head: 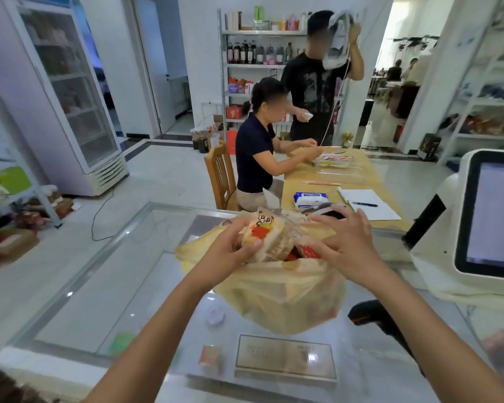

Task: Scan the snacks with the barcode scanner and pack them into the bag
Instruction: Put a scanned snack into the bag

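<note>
bag (280, 298): we see pale translucent yellow
snack pack (262, 237): tan cakes, red patch, black-and-white cartoon face
packet (306, 253): red, white marks
scanner (370, 312), counter's (70, 315) right edge: black, we note orange stripe
terminal (437, 257): white, black bezel

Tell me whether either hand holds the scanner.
No: the scanner lies on the counter; the left hand holds a snack pack, the right hand is open.

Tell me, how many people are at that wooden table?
2: a seated person on the chair at its left side, a standing person beyond, near its far end. None looks hidden.
</note>
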